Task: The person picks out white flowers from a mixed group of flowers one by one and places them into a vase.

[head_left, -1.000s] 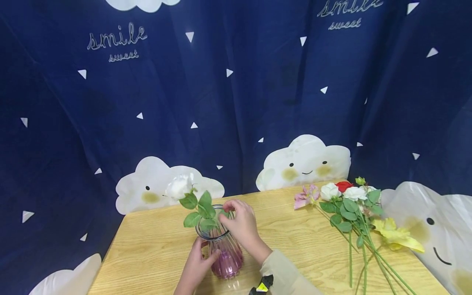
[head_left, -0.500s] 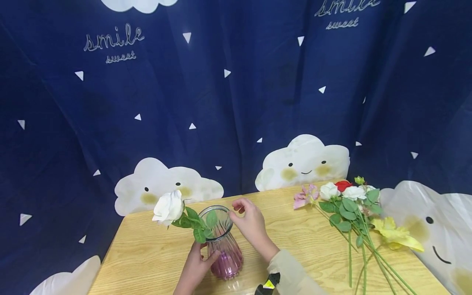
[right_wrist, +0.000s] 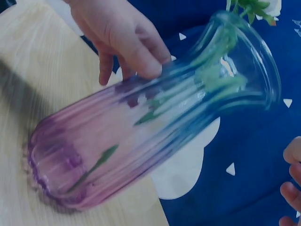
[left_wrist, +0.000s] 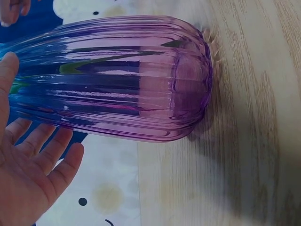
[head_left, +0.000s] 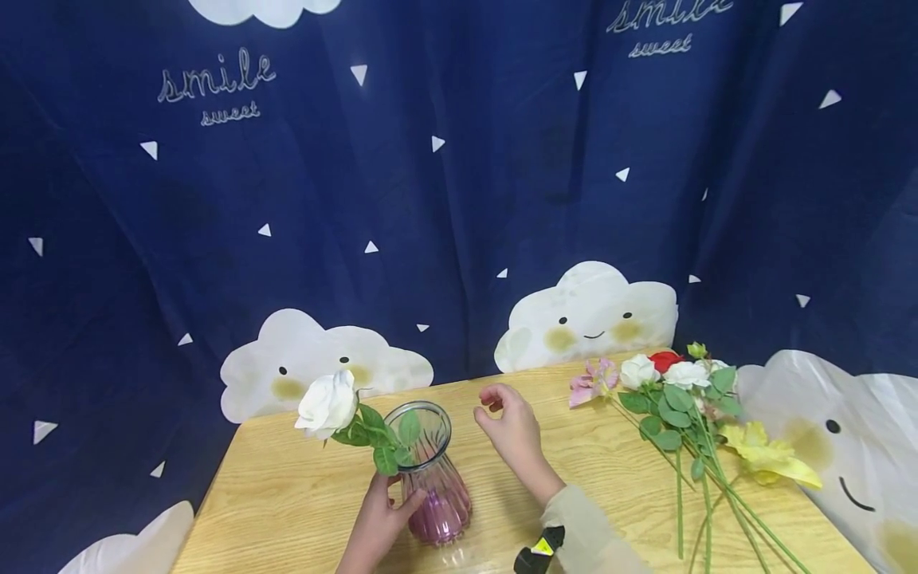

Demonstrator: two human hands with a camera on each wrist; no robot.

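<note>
A ribbed glass vase (head_left: 439, 510), clear above and purple at its base, stands upright on the table. My left hand (head_left: 378, 514) holds its left side, with the thumb and fingers on either side of the glass. A white rose (head_left: 327, 404) leans out over the left of the rim; its green leaves (head_left: 387, 438) lie at the mouth. The stem (right_wrist: 96, 169) shows through the glass, its tip near the bottom. To the right of the vase, my right hand (head_left: 515, 430) hangs apart from it, fingers loosely bent and holding nothing.
On the table's right lie several loose flowers: a pink one (head_left: 594, 383), white roses (head_left: 640, 372), a red one (head_left: 665, 360) and a yellow one (head_left: 767, 454), their stems (head_left: 731, 494) toward the front. Behind the wooden table (head_left: 287, 478) hangs a blue cloud-printed curtain (head_left: 459, 199).
My right hand has let go of the rose and moved right, away from the vase rim. The rose has tipped over to the left. My left hand stays on the vase.
</note>
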